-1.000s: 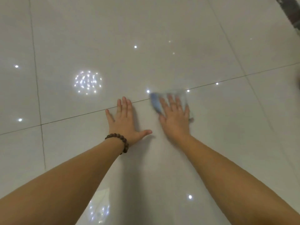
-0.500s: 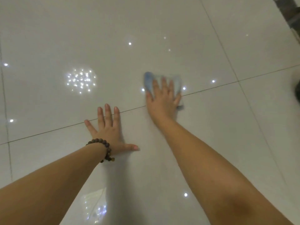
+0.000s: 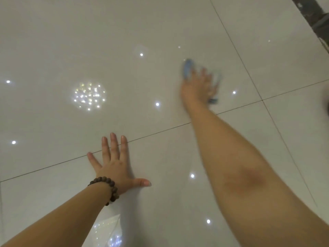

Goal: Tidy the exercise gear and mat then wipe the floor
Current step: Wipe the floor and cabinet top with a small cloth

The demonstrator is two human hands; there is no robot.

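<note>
Floor: glossy pale tiled floor (image 3: pixel 160 32) fills the whole view, crossed by thin dark grout lines; small bright spots and one round cluster of light reflections (image 3: pixel 89 95) shine on it to the left.
Left hand: the left hand (image 3: pixel 115 164) lies flat on the tile, palm down, fingers straight and spread, thumb out to the right; it holds nothing. Its fingertips reach the grout line.
Bracelet: a dark beaded bracelet (image 3: pixel 108 188) circles the left wrist.
Right hand: the right hand (image 3: pixel 197 86) is stretched well forward, beyond the grout line, palm down on a cloth; it is smeared by motion blur, so the single fingers are hard to separate. They look fairly straight and pressed flat rather than curled round the fabric.
Cloth: the pale blue cloth (image 3: pixel 187 69) sits on the floor under the right hand, mostly covered by it. Only a blue edge past the fingertips, a faint strip at the right side and a scrap by the wrist show; its full outline cannot be made out.
Cut off: both forearms leave the frame at the bottom. A dark strip (image 3: pixel 313 16) in the top right corner and a dark blurred shape (image 3: pixel 327 106) at the right edge are too cropped to identify.
</note>
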